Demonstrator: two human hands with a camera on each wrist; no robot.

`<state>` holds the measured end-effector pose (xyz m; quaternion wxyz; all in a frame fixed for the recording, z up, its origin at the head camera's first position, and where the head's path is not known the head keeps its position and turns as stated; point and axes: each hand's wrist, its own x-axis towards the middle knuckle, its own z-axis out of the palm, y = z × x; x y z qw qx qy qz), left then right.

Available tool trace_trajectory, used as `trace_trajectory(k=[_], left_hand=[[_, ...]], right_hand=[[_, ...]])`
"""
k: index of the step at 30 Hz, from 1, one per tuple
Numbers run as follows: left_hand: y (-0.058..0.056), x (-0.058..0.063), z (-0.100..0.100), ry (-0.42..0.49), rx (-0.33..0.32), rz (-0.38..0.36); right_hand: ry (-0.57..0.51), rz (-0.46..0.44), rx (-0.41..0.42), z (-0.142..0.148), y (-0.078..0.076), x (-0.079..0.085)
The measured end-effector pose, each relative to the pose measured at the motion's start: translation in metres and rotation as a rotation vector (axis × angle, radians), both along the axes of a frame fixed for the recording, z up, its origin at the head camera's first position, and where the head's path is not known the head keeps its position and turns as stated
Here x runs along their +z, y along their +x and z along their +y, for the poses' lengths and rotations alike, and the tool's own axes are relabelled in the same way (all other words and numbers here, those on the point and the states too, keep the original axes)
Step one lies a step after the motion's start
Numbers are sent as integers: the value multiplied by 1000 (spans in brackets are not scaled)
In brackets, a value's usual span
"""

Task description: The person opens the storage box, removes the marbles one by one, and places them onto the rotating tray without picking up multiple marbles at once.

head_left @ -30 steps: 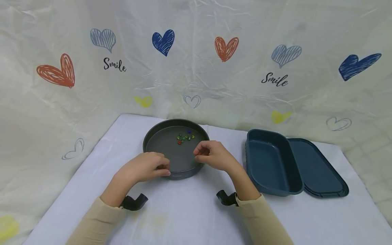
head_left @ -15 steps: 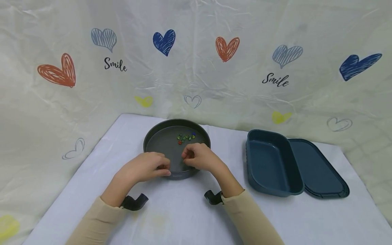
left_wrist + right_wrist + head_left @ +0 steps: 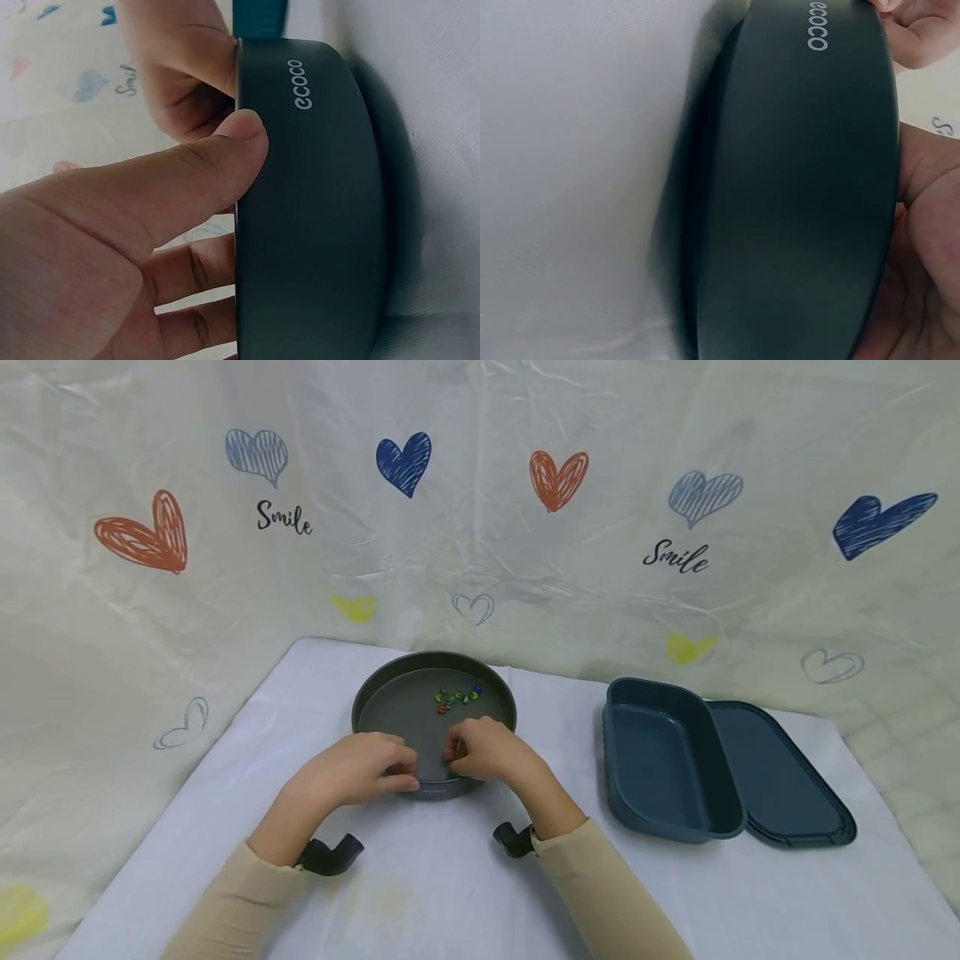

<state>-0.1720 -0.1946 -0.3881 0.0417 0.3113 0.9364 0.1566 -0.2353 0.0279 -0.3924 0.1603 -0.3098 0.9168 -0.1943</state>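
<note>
A round dark grey pan (image 3: 433, 790) marked "ecoco" stands on the white-covered table. Several small glass marbles (image 3: 452, 699), mostly green with a red and a blue one, lie together in its far right part. My left hand (image 3: 367, 767) holds the near left rim, its thumb (image 3: 244, 139) on the outer wall and its other fingers behind the rim. My right hand (image 3: 491, 750) reaches over the near right rim into the pan, fingers curled down close to the floor of it. In the right wrist view the pan wall (image 3: 802, 187) hides those fingertips, so I cannot tell what they hold.
To the right stands a deep blue rectangular box (image 3: 667, 760). Its flat lid (image 3: 787, 777) lies beside it, partly under the box's right side. A white sheet (image 3: 480, 527) printed with hearts hangs behind the table.
My right hand has moved left and slightly nearer, from the right rim to inside the near part of the pan. The blue marble has rolled right. My left hand stays on the rim.
</note>
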Motion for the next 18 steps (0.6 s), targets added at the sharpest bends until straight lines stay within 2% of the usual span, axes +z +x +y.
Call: trace_trajectory(k=[18], left_hand=[[0, 2, 1, -5, 7, -4]], right_hand=[[11, 2, -13, -1, 2, 2]])
